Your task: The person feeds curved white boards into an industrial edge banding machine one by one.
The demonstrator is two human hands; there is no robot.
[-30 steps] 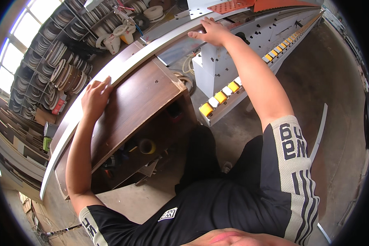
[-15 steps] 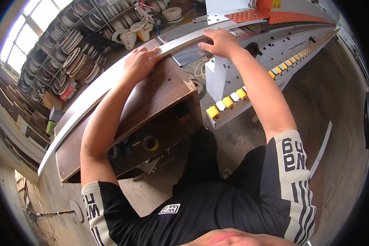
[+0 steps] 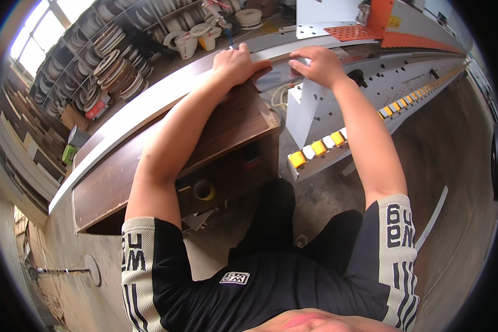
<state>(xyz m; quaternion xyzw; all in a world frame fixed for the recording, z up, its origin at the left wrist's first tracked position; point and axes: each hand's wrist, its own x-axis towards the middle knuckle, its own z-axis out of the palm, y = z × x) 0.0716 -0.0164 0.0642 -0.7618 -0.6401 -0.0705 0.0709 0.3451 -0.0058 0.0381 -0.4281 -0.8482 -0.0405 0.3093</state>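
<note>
A long white board [image 3: 122, 128] lies along the top of a dark brown wooden cabinet [image 3: 227, 124] and reaches right toward a machine. My left hand [image 3: 235, 66] is laid over the board near the cabinet's right end, fingers curled at the far edge and thumb pointing right. A short way to the right, my right hand [image 3: 320, 65] holds the board with bent fingers and thumb, beside the machine's grey bed [image 3: 359, 88]. The undersides of both hands are hidden.
The machine carries an orange perforated plate [image 3: 346, 33] and a row of yellow and white rollers [image 3: 318, 148]. Shelves of edging rolls [image 3: 116, 72] stand beyond the cabinet. Boards [image 3: 25, 166] lean at far left. A pale strip [image 3: 432, 217] lies on the floor at right.
My left hand has moved right along the board, closer to my right hand. The right hand's fingers have bent more. The whole view has shifted slightly.
</note>
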